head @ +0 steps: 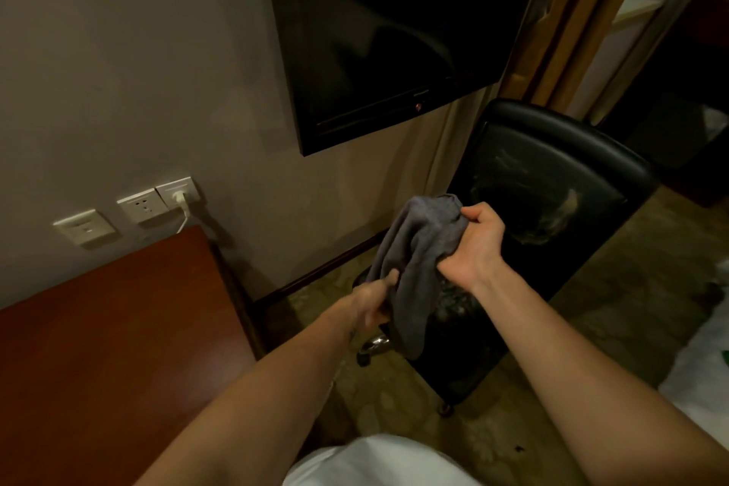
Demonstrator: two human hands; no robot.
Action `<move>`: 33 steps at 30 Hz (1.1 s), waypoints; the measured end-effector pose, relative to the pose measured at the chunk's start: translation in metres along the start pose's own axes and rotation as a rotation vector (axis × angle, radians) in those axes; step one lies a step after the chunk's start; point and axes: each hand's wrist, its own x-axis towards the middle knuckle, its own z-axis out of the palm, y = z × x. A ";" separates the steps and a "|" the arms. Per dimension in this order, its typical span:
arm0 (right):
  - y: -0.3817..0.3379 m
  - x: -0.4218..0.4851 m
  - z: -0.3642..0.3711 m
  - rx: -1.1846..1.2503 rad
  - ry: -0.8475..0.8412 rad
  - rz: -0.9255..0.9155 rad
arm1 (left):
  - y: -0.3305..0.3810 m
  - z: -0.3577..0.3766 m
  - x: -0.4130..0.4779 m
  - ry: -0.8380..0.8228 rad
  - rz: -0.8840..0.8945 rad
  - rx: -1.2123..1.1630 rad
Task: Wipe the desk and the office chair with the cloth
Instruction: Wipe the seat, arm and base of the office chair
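A grey cloth [414,260] hangs bunched in the air between both my hands, above the floor in front of the chair. My left hand [374,302] pinches its lower left edge. My right hand [471,243] grips its upper right part, fingers curled round the fabric. Behind the cloth stands the black office chair [552,178], its leather seat and backrest worn and scuffed. The reddish-brown wooden desk [110,335] fills the lower left, its corner close to my left forearm.
A dark wall-mounted TV [386,32] hangs above the chair. Wall sockets [157,201] with a white plug and cable sit above the desk's back edge. Patterned carpet [591,308] lies around the chair. White fabric shows at the right edge and bottom centre.
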 end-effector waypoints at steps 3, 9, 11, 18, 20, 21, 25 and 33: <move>-0.001 0.000 0.000 0.006 -0.017 0.006 | 0.006 -0.003 -0.004 -0.086 -0.094 -0.087; -0.002 -0.003 0.001 0.033 -0.054 0.026 | 0.021 -0.002 -0.021 -0.174 -0.130 -0.216; -0.003 0.000 -0.001 0.037 -0.048 0.031 | 0.021 0.000 -0.025 -0.119 -0.070 -0.241; -0.005 0.005 0.000 0.032 0.012 0.022 | 0.033 -0.001 -0.025 -0.079 0.035 -0.336; -0.006 0.005 0.000 0.019 0.033 0.018 | 0.033 -0.004 -0.023 -0.073 0.097 -0.363; -0.008 0.005 0.000 0.016 0.045 0.016 | 0.034 -0.006 -0.026 -0.046 0.137 -0.362; -0.013 0.013 -0.005 -0.079 0.148 -0.005 | 0.045 -0.025 -0.012 0.196 0.182 -0.313; -0.013 0.035 -0.027 -0.420 0.294 -0.170 | 0.087 -0.048 -0.021 0.389 0.411 -0.120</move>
